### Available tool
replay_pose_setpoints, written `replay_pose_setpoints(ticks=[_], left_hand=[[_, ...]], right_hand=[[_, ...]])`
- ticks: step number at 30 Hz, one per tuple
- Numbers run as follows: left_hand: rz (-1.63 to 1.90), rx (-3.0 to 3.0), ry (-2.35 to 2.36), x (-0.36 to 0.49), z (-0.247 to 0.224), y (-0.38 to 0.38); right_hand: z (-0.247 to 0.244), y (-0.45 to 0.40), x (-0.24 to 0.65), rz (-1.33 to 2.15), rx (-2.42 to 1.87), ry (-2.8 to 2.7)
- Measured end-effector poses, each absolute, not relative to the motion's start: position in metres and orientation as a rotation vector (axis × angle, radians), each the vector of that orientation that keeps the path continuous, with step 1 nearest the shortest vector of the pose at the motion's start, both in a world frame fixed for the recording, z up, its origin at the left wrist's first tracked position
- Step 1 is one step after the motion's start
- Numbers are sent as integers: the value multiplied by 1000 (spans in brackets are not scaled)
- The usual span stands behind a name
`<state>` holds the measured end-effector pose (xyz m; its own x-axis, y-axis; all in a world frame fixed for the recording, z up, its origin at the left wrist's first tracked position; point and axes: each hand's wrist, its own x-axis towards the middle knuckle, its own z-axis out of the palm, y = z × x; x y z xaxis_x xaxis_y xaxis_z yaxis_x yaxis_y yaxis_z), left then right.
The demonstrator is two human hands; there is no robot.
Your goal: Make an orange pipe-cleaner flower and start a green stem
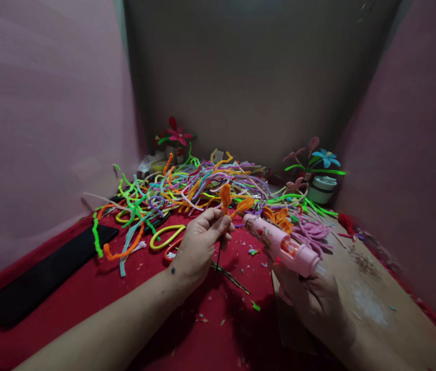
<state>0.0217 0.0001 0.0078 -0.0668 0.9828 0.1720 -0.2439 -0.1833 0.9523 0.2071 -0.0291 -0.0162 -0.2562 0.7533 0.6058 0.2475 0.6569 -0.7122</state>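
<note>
My left hand (202, 245), near the middle, pinches an orange fuzzy petal piece (225, 198) with its fingertips; a thin dark stem shows below the fingers. Beside it, another orange petal (244, 205) sticks out to the right. My right hand (311, 299) is wrapped round a pink glue gun (280, 245), whose nozzle end points left toward the orange petals, a small gap from my left fingertips. Behind the gun's front lie more orange petals (280, 219). Some fingers of the right hand are hidden by the gun.
A heap of coloured pipe cleaners (202, 180) spreads across the red cloth (210, 335). Yellow-handled scissors (167, 237) lie left of my hand, a black flat strip (48, 273) farther left. A board (380, 309) is at right. Behind stand a pink flower (179, 136), a blue flower (324, 158) and a jar (322, 189).
</note>
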Motion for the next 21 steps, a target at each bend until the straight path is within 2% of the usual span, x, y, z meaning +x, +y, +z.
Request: replay_pose_setpoints(ticks=[21], left_hand=[[1468,1143,948,21,5,1]], right_hand=[[-18,-28,208,595,-863,-1822]])
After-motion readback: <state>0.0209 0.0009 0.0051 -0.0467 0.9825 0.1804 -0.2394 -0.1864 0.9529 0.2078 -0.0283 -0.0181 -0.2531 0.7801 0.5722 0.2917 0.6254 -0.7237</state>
